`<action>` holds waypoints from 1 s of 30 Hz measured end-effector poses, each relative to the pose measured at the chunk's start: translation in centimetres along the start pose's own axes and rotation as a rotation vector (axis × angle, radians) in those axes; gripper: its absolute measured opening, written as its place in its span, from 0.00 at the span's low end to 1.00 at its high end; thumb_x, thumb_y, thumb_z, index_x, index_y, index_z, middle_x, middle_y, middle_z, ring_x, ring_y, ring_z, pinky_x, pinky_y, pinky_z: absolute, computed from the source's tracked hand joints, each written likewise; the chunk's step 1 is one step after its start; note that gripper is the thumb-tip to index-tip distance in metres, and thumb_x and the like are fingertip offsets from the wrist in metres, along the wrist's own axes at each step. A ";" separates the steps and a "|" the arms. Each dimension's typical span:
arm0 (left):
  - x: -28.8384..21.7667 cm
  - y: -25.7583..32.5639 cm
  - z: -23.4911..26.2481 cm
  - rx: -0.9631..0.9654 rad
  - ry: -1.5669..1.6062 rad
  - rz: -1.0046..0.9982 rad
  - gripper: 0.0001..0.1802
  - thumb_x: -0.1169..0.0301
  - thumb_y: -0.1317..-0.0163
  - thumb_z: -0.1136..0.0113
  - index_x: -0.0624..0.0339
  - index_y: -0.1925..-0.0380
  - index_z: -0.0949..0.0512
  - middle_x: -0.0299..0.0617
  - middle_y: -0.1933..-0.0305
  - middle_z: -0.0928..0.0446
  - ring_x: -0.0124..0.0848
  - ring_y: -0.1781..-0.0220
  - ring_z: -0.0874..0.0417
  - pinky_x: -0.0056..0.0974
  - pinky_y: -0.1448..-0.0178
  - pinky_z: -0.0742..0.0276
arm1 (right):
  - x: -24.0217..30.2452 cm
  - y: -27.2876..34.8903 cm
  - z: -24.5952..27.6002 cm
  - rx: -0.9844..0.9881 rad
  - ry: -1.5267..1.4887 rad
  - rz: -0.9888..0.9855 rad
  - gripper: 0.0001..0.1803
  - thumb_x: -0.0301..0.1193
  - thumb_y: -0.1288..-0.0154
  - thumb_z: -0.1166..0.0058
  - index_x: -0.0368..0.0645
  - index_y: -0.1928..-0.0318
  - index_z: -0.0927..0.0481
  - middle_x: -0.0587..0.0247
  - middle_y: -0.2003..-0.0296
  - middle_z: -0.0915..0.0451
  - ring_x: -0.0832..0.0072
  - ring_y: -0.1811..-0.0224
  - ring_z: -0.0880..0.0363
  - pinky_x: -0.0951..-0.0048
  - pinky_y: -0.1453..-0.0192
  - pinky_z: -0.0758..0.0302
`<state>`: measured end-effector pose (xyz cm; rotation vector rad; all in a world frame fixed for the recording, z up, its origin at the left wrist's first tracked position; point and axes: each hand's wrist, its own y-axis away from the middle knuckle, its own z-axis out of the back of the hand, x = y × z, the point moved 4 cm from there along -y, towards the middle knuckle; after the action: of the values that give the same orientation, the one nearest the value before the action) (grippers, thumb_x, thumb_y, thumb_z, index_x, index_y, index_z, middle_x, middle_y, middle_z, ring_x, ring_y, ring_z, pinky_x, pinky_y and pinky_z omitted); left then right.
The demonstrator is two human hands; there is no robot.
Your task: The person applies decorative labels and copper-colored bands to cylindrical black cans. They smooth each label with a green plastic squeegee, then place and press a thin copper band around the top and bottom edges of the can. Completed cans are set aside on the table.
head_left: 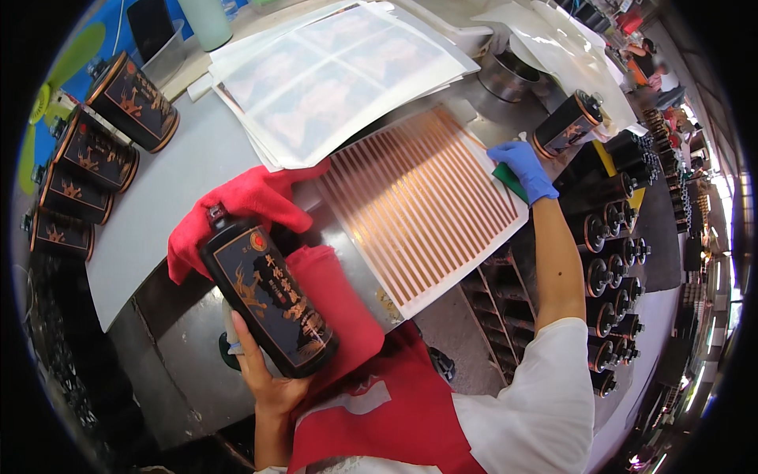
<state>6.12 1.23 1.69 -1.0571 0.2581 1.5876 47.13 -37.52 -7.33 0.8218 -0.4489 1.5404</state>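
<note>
My left hand is wrapped round the lower side of a black bottle with gold and orange decoration, tilted over a red cloth. Covers sit on some of its fingers. My right hand, in a blue glove, is closed on a flat green piece, perhaps a scraper. Its fingertips are at the right edge of a white sheet of gold-brown strips, beside a thin orange strip. Whether they pinch that strip, I cannot tell. Another red cloth lies behind the bottle's neck.
Several decorated black bottles stand at the left. A stack of printed sheets lies at the back. Near a round metal container is another black bottle. Several bottles fill the right side; a person is far off.
</note>
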 end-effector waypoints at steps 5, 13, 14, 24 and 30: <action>0.1 0.1 -0.4 0.013 0.120 0.030 0.61 0.77 0.60 0.26 0.68 0.31 0.60 0.53 0.47 0.27 0.40 0.52 0.20 0.39 0.47 0.25 | 0.4 0.8 -0.1 -0.080 -0.071 -0.036 0.12 0.33 0.47 0.39 0.34 0.72 0.18 0.67 0.76 0.23 0.81 0.74 0.28 0.78 0.68 0.31; 0.9 0.8 -0.7 0.023 0.323 0.116 0.59 0.83 0.54 0.33 0.65 0.31 0.65 0.51 0.43 0.31 0.37 0.45 0.24 0.37 0.42 0.30 | 7.5 4.8 0.5 0.181 -0.513 -0.157 0.13 0.42 0.43 0.42 0.45 0.70 0.21 0.73 0.76 0.25 0.86 0.79 0.31 0.83 0.77 0.36; 1.3 1.2 -0.7 0.014 0.330 0.144 0.57 0.82 0.54 0.33 0.67 0.31 0.64 0.51 0.42 0.31 0.37 0.45 0.25 0.36 0.41 0.30 | 8.8 5.7 0.4 0.206 -0.512 -0.158 0.14 0.43 0.42 0.42 0.46 0.67 0.21 0.76 0.76 0.25 0.86 0.79 0.30 0.85 0.77 0.37; 0.7 1.8 1.9 -0.155 0.049 -0.145 0.39 0.73 0.59 0.25 0.68 0.44 0.32 0.68 0.43 0.32 0.56 0.43 0.26 0.46 0.42 0.29 | 24.4 14.6 -4.5 0.716 -0.327 -0.064 0.13 0.24 0.48 0.42 0.33 0.61 0.17 0.68 0.80 0.25 0.85 0.79 0.31 0.85 0.74 0.36; -0.6 -0.9 4.9 -0.139 0.246 -0.224 0.28 0.57 0.45 0.35 0.67 0.51 0.26 0.66 0.45 0.31 0.52 0.45 0.24 0.44 0.44 0.28 | 31.2 19.2 -6.4 1.006 -0.396 0.018 0.14 0.20 0.48 0.44 0.31 0.57 0.18 0.61 0.71 0.19 0.83 0.73 0.26 0.83 0.68 0.31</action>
<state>4.49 4.40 5.29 -1.3433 0.1886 1.2895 27.72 -14.36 14.38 1.9155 0.0878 1.5942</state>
